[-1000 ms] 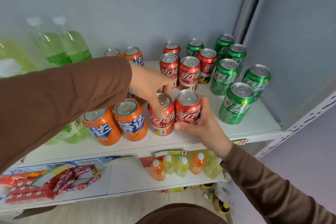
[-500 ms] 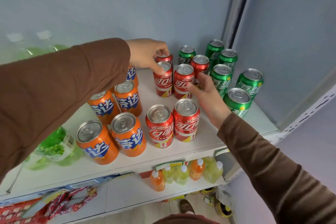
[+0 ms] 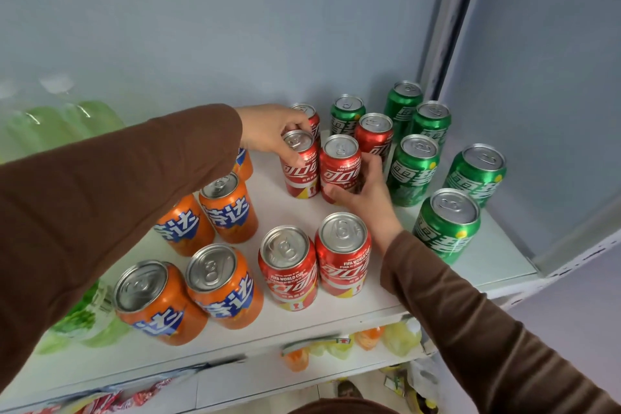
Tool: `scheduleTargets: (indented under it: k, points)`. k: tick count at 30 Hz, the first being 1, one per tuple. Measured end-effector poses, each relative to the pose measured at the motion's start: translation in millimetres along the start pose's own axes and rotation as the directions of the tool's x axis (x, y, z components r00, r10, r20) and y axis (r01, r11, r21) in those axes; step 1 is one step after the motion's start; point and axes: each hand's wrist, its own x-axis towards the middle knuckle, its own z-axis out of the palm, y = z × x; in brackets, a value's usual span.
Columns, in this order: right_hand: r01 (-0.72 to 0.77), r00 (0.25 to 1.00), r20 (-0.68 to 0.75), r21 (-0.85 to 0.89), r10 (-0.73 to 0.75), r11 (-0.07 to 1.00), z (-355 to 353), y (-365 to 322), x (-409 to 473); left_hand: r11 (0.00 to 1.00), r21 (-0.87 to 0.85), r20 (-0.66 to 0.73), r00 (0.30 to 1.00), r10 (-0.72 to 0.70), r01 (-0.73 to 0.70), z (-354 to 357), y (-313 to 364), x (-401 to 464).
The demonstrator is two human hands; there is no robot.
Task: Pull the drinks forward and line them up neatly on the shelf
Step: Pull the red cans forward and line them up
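Note:
Red, orange and green drink cans stand on a white shelf (image 3: 497,255). Two red cans (image 3: 316,265) sit side by side at the front edge. Behind them, my left hand (image 3: 272,131) grips the top of a red can (image 3: 300,165), and my right hand (image 3: 363,188) curls round the red can (image 3: 339,168) next to it. Two more red cans (image 3: 374,134) stand further back. Orange cans (image 3: 188,292) fill the left in two rows. Green cans (image 3: 447,225) stand on the right.
Green bottles (image 3: 77,118) stand at the far left, partly behind my left sleeve. Grey walls close the shelf at the back and right. A lower shelf holds small orange and yellow bottles (image 3: 339,346) and red packets (image 3: 111,400).
Both hands left the two front red cans, reached back and took hold of the pair of red cans in the second row.

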Motion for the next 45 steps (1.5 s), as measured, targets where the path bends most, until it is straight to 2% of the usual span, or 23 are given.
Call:
scheduleTargets:
  k: [3, 7, 10, 14, 20, 26, 32, 41, 45]
  points:
    - [-0.003, 1.0, -0.023, 0.042, 0.004, 0.999, 0, -2, 1, 0.998, -0.066, 0.02, 1.0, -0.009, 0.01, -4, -5, 1]
    - [-0.025, 0.999, -0.031, 0.187, 0.031, 0.982, 0, -17, -1, 0.971, -0.233, 0.111, 0.993, -0.033, 0.058, -19, -6, 1]
    - [-0.104, 0.994, 0.019, 0.313, 0.104, 0.944, 1, -28, -3, 0.954, -0.277, 0.225, 0.973, -0.053, 0.116, -30, -7, -5]
    - [-0.206, 0.978, 0.097, 0.356, 0.183, 0.912, 0, -37, -5, 0.949, -0.279, 0.291, 0.955, -0.06, 0.144, -30, -8, -9]
    - [-0.204, 0.974, 0.156, 0.305, 0.162, 0.93, -1, -35, -6, 0.967, -0.223, 0.242, 0.968, -0.063, 0.119, -32, -3, -18]
    - [-0.114, 0.976, 0.203, 0.189, 0.075, 0.975, -4, -26, -9, 1.0, -0.03, 0.11, 0.994, 0.01, -0.007, -20, 3, -31]
    - [-0.112, 0.969, 0.237, 0.189, 0.066, 0.976, -2, -19, -12, 0.995, 0.092, 0.108, 0.994, 0.016, -0.026, -5, 5, -37]
    - [-0.107, 0.969, 0.24, 0.188, 0.06, 0.976, 1, -20, -13, 0.996, 0.086, 0.07, 0.997, 0.017, -0.023, 5, -1, -35]
    - [-0.127, 0.968, 0.238, 0.194, 0.079, 0.973, -6, -36, -21, 1.0, -0.016, 0.137, 0.991, 0.002, 0.0, 2, -6, -35]
